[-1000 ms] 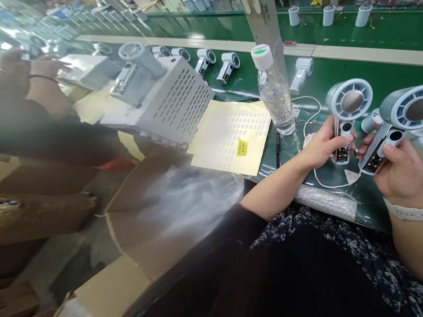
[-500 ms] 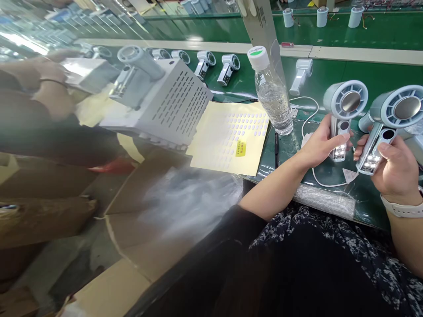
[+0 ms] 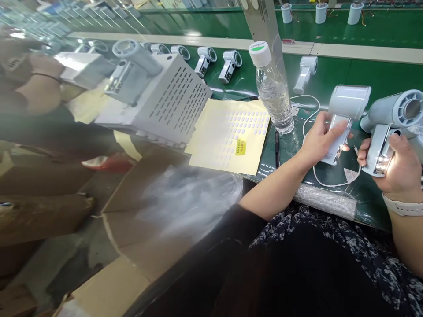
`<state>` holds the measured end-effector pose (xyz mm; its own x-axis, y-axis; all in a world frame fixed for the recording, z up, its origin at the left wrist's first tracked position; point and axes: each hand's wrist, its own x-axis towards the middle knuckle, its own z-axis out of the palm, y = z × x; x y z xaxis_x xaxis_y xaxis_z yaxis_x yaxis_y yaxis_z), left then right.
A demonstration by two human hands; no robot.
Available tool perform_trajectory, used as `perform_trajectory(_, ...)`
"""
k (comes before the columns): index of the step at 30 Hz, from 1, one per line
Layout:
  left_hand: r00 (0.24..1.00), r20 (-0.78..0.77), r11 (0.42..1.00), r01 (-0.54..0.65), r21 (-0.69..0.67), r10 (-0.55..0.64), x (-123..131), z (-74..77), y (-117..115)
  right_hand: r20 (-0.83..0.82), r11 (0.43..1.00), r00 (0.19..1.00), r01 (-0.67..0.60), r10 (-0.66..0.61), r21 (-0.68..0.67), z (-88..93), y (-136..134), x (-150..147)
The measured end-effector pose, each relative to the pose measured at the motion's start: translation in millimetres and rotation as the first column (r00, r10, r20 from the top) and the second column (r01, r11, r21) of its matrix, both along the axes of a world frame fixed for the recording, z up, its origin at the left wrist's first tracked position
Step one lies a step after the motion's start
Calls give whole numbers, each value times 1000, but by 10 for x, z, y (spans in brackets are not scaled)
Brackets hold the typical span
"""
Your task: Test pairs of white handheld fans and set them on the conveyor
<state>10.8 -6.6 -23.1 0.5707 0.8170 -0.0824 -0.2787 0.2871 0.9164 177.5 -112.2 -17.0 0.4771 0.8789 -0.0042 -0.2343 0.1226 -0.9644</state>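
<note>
Holding two pale blue handheld fans at the right of the frame, the person has one unit in each hand. The left hand [image 3: 317, 137] is clamped on the handle of the left fan [image 3: 349, 102], thumb across its face, fingertips emerging beyond the far edge. The right hand [image 3: 403, 165] is closed around the handle of the right fan [image 3: 381, 111], thumb near its top. Both units are tilted, heads up, above the green worktop [image 3: 373, 207]; a white cable [image 3: 319, 105] lies below and between. A bottle [image 3: 274, 99] and a sticker sheet [image 3: 216, 143] stand apart, nearer frame centre. Step in hand, as judged: paired handling or visual check. The next move would call for firm grips, heads kept from knocking, and handles kept clear of the cable.
</note>
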Motion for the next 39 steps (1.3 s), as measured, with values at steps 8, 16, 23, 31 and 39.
perform_trajectory(8, 969, 160, 982, 188, 13, -188, -9, 5, 26, -143, 999, 990, 23, -17, 39, 82, 28, -15)
perform_trajectory(16, 969, 161, 978, 169, 120, -187, -74, 43, -47, -177, 996, 984, 36, -21, 81, 150, -55, -70)
perform_trajectory(23, 981, 64, 983, 182, -2, -182, -50, 22, -34, -192, 998, 981, 51, -41, 47, 167, -34, -96)
perform_trajectory(31, 993, -2, 992, 122, -35, -122, 14, 28, -23, -234, 995, 968, 96, -91, 12, 98, -34, -64)
perform_trajectory(39, 994, -28, 995, 101, -25, -101, 1, 55, -38, -225, 993, 967, 122, -119, -3, 104, -29, -82)
